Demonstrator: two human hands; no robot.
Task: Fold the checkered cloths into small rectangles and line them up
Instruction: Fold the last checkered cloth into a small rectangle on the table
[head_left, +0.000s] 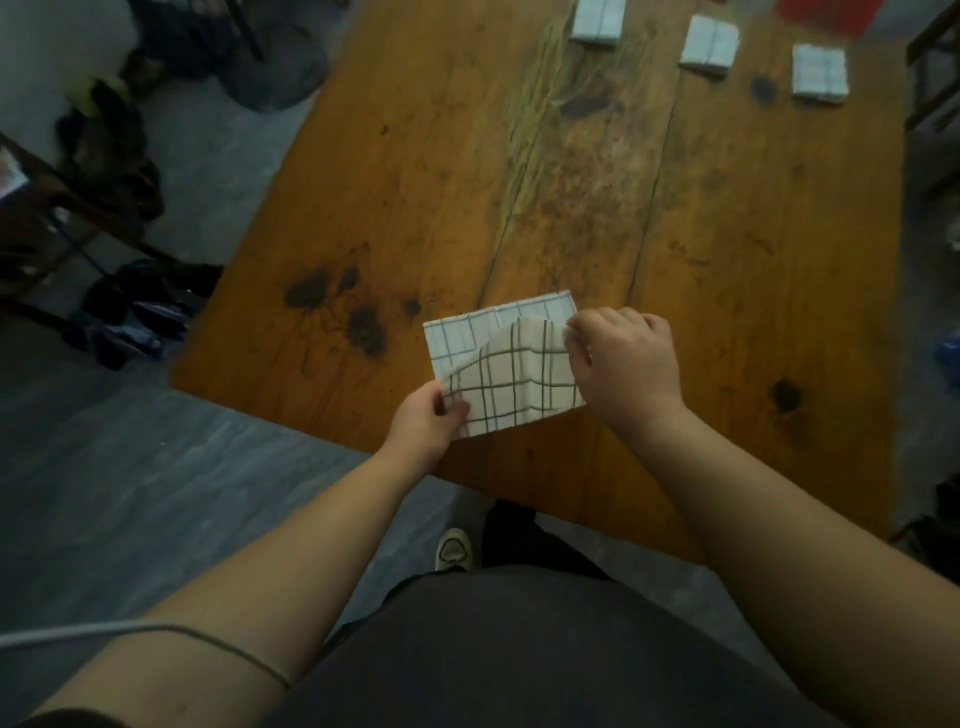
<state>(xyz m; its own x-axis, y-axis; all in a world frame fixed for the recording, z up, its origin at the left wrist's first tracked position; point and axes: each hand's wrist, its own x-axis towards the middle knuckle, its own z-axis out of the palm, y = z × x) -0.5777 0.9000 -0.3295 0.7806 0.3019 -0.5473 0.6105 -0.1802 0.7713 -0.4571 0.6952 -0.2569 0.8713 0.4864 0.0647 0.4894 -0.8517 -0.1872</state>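
— Where does the white checkered cloth (498, 364) lie?

— On the brown wooden plank table (441, 171), near its front edge. The left hand (426, 423) pinches the cloth's near-left corner, the right hand (628, 358) its far-right corner.

— And behind it?

— At the far end of the table, three small folded checkered rectangles in a row, well apart from the cloth: the left folded rectangle (597, 21), the middle folded rectangle (709, 47) to its right, then the right folded rectangle (820, 75).

— Off the table?

— A dark heap of clothes (130, 312) on the floor to the left. A pale shoe (455, 550) below the front edge.
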